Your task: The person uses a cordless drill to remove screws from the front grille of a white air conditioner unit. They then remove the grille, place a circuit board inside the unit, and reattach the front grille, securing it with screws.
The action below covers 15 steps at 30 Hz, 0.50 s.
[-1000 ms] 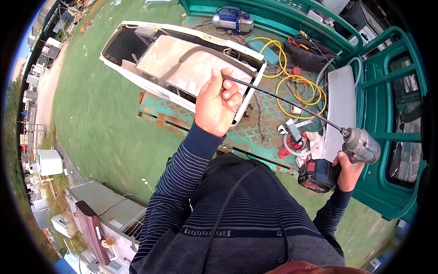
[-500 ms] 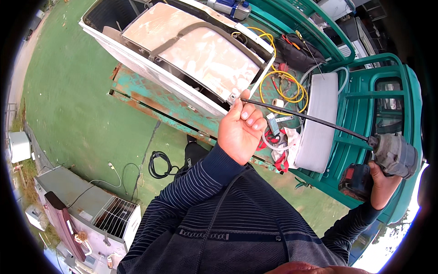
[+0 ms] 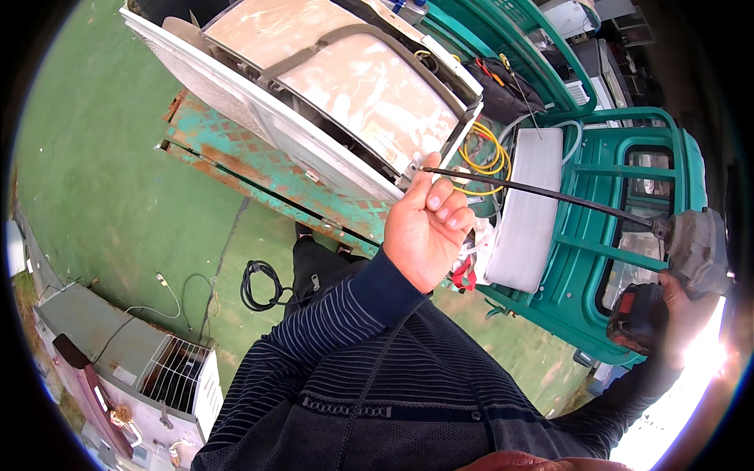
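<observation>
My right hand [image 3: 677, 320] is wrapped round the handle of a grey and black cordless impact driver [image 3: 696, 245] at the far right. A long thin black extension bit [image 3: 542, 192] runs leftward from its chuck. With thumb and fingers curled at the tip of that bit, my left hand [image 3: 428, 228] pinches it at the near right corner of an opened white air-conditioner outdoor unit [image 3: 275, 125]. The tip meets a small metal tab at the edge of the unit's pale panel [image 3: 369, 94]. Whether a screw sits there, my fingers hide.
The unit stands on a rusty green truck bed [image 3: 243, 169]. Behind the bit are a white oblong unit [image 3: 528, 224], yellow hoses [image 3: 491, 161] and a black tool bag [image 3: 503, 90]. A black cable coil [image 3: 263, 286] and an old appliance [image 3: 118, 345] are at lower left.
The driver now appears farther right, and my left hand has shifted slightly right with the bit tip at the unit's corner. The whole view has turned a little.
</observation>
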Available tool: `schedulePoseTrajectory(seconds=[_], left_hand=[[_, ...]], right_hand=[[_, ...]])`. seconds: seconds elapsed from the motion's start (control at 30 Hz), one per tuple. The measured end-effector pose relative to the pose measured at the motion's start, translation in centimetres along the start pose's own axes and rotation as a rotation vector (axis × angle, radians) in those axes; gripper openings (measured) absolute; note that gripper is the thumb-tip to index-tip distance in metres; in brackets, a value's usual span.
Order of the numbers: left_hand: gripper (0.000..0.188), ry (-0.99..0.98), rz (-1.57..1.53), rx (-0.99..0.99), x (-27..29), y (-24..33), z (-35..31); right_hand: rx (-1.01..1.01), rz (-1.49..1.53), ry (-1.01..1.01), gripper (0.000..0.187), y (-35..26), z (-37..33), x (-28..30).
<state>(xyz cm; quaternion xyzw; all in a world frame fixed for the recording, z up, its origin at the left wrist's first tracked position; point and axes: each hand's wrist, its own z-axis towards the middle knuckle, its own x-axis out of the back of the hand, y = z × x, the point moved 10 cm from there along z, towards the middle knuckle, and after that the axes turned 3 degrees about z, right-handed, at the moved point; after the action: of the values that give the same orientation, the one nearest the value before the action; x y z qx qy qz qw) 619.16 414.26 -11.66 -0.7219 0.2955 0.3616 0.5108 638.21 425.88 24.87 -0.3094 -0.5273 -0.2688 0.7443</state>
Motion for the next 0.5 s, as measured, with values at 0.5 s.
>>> schedulePoseTrajectory(seconds=[0.5], left_hand=[[0.029,0.069,-0.033,0.083,0.3,-0.2,-0.6]], right_hand=[[0.208,-0.47,-0.128,0.078,-11.5,3.4,-0.8]])
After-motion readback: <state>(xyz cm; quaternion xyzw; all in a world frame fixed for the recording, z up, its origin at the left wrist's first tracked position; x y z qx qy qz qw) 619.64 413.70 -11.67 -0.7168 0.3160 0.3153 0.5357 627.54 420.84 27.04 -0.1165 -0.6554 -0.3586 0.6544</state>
